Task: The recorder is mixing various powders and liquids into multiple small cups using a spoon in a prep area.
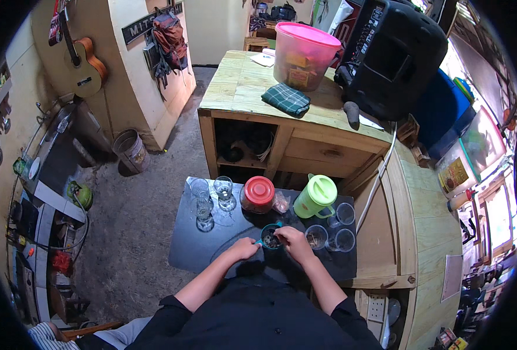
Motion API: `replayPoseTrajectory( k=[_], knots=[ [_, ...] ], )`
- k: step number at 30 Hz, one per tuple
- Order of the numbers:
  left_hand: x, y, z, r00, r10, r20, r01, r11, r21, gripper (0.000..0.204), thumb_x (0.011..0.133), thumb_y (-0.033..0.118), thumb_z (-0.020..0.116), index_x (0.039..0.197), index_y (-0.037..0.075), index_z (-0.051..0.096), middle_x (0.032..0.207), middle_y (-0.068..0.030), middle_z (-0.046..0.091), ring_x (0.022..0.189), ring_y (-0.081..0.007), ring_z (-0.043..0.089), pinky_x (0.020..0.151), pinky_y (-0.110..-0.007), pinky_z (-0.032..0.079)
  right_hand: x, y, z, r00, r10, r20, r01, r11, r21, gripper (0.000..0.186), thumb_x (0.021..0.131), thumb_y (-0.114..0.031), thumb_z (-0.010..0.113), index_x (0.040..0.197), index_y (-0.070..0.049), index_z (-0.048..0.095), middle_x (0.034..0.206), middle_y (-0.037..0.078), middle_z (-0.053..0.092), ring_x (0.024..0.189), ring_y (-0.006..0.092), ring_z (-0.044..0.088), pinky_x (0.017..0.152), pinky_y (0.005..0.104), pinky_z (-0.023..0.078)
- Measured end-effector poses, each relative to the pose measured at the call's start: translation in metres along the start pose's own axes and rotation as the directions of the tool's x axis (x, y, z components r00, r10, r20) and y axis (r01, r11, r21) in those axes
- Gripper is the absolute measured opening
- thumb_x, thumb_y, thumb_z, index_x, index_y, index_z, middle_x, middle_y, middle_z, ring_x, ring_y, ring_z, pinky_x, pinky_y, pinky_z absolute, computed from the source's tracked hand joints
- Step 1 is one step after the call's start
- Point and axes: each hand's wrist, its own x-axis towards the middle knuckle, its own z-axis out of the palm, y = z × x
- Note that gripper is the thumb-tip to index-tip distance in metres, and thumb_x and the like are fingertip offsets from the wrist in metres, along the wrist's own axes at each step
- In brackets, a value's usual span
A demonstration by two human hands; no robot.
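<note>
A small teal cup with dark contents is held low over the near middle of the black table, directly between the two hands. The left hand is closed on the cup's handle side, its fingers curled tight at the rim. The right hand is bent over the cup's mouth with its fingertips pinched narrow, dipping into or just above the dark contents; whether anything is gripped between those fingertips cannot be told.

Just beyond the right hand, on its outer side, a cluster of clear plastic cups is set, the nearest one almost touching the knuckles. A sideways sweep of that hand could knock them over, since they look light and empty. Further ahead of the right hand a lime green pitcher is seen, and ahead of the left hand a jar with a red lid. Stemmed glasses are grouped ahead of and outside the left hand; these are judged the most fragile, and a careless reach across them could topple one.

The cup itself is tilted little, yet a slip of the left hand's hold could spill the dark contents over the table, and anything pinched out could be dropped short of where it is carried
</note>
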Motion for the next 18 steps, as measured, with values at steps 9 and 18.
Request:
replayPoseTrajectory(
  k=[9,18],
  knots=[
    [-0.001,-0.001,0.001,0.999,-0.006,-0.051,0.008,0.999,0.032,0.044,0.088,0.041,0.048,0.095,0.001,0.064,0.086,-0.0218,0.065,0.085,-0.0367,0.061,0.077,-0.044,0.045,-0.009,0.002,0.002,0.960,0.263,-0.091,-0.272,0.957,-0.097,0.008,0.078,0.006,0.055,0.081,0.000,0.049,0.080,0.015,0.062,0.072,0.0267,0.064,0.065,0.0354,0.050],
    [0.002,-0.002,0.000,0.999,0.031,-0.017,-0.030,0.999,0.037,0.044,0.088,0.040,0.049,0.094,-0.001,0.064,0.083,-0.0199,0.065,0.080,-0.0328,0.062,0.073,-0.042,0.045,-0.025,0.028,0.029,0.714,0.660,-0.232,-0.503,0.715,0.486,0.012,0.089,-0.002,0.054,0.088,-0.002,0.042,0.078,0.010,0.059,0.071,0.0161,0.064,0.058,0.0284,0.057]
  ],
)
